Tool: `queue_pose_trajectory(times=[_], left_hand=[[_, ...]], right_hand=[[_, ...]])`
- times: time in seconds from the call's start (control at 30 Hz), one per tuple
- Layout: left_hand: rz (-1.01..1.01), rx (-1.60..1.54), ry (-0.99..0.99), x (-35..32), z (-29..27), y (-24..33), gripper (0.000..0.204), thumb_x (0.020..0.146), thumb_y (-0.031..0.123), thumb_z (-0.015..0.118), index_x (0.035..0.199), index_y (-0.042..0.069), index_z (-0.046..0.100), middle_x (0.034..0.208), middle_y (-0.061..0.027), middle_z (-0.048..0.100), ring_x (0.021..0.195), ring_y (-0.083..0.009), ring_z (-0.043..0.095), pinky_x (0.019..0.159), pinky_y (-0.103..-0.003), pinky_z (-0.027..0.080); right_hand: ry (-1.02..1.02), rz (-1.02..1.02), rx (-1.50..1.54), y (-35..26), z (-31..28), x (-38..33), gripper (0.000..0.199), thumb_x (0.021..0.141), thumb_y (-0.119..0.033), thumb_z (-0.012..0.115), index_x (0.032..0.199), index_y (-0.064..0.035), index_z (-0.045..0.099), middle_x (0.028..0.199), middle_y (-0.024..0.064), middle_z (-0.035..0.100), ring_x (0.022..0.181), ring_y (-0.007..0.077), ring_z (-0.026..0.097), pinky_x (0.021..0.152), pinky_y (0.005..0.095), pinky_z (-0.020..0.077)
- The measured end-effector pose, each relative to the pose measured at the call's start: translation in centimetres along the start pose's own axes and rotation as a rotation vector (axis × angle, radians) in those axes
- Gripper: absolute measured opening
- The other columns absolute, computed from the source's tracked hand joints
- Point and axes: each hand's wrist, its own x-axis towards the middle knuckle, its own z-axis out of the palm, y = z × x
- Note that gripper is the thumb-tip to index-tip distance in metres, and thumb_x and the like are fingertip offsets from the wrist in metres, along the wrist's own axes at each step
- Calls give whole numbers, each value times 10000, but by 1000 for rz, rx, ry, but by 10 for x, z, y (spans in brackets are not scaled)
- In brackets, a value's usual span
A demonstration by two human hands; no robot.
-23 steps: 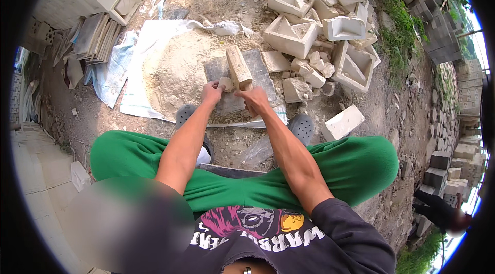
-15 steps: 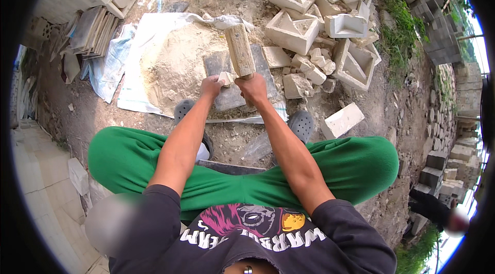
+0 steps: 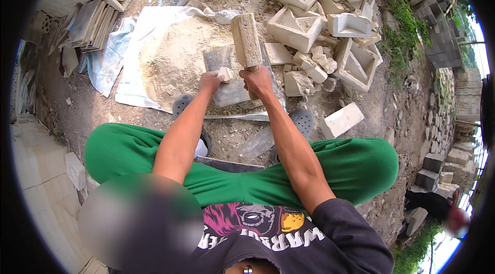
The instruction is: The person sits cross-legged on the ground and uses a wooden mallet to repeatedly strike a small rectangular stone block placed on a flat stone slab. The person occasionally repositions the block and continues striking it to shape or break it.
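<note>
My right hand (image 3: 257, 81) is closed round the handle of a wooden mallet (image 3: 246, 40), whose worn block head points away from me. Pinched in the fingers of my left hand (image 3: 210, 82) is a small pale stone chunk (image 3: 225, 74). Both hands are over a dark flat slab (image 3: 230, 94), with the mallet to the right of the chunk and apart from it. The slab lies at the right part of a white sheet (image 3: 131, 91), beside a heap of crushed pale powder (image 3: 178, 56).
Broken pale blocks (image 3: 296, 34) are piled beyond and right of the slab. A single block (image 3: 342, 120) lies near my right knee. Thin boards (image 3: 99, 25) lean at the left by a blue-white sack (image 3: 106, 67). Another person (image 3: 432, 206) is at the far right.
The mallet and my right hand have shifted slightly right and away from the left hand. The chunk stays in my left fingers.
</note>
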Motion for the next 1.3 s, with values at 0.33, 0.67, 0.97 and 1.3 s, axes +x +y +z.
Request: queue_pose_trajectory(times=[0.33,0.67,0.97,1.3], left_hand=[[-49,266,10,-15,6,38,422,821,281,794,1196,101,728,1092,-98,753,948,-221,722,840,-343,531],[-23,225,-20,10,4,2,413,816,295,796,1185,120,737,1060,-107,758,936,-220,723,836,-352,532],[-56,218,-4,-9,6,21,406,813,270,793,1190,129,737,1050,-130,755,941,-257,721,841,-356,529],[-91,272,-27,-9,5,45,338,815,288,794,1134,182,769,983,-87,767,822,-203,717,757,-343,536]], right_hand=[[-45,281,-140,40,-2,2,281,714,-189,720,786,79,678,666,131,676,588,225,691,555,355,554],[9,8,-146,50,15,-9,245,756,-190,712,760,50,660,632,118,648,530,227,661,494,368,516],[17,115,-36,25,-6,-6,210,742,-174,726,714,13,635,635,104,649,517,204,644,480,360,519],[-72,221,-229,94,11,11,272,711,-257,723,806,-3,744,720,170,710,596,234,703,568,383,554]])
